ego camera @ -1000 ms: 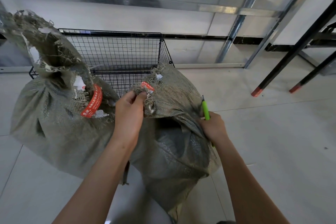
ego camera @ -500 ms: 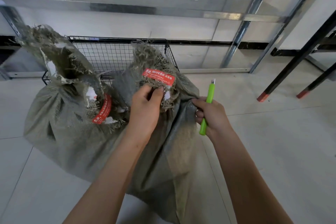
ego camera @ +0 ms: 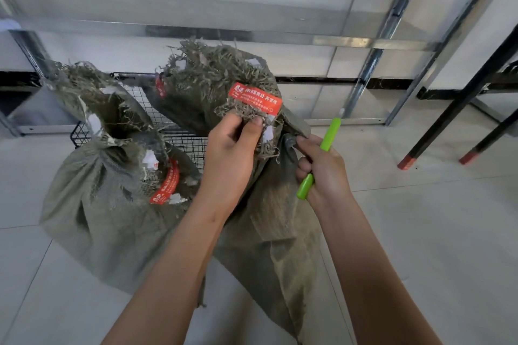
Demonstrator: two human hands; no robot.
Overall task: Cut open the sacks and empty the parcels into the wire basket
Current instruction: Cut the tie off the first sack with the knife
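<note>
Right hand [ego camera: 322,173] is curled round the green knife [ego camera: 331,134], blade end up, index tip touching a fold of the near sack [ego camera: 274,232]. Left hand [ego camera: 232,148] pinches that sack's frayed top just under the red label [ego camera: 255,99]. Second sack [ego camera: 106,204] stands left of it on the floor [ego camera: 434,232], neck bunched. Wire basket [ego camera: 179,131] sits directly behind both, at the floor's far edge by the wall.

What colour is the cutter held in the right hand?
Bright lime green, seen best in the head view: the cutter sits gripped in the right hand.
</note>
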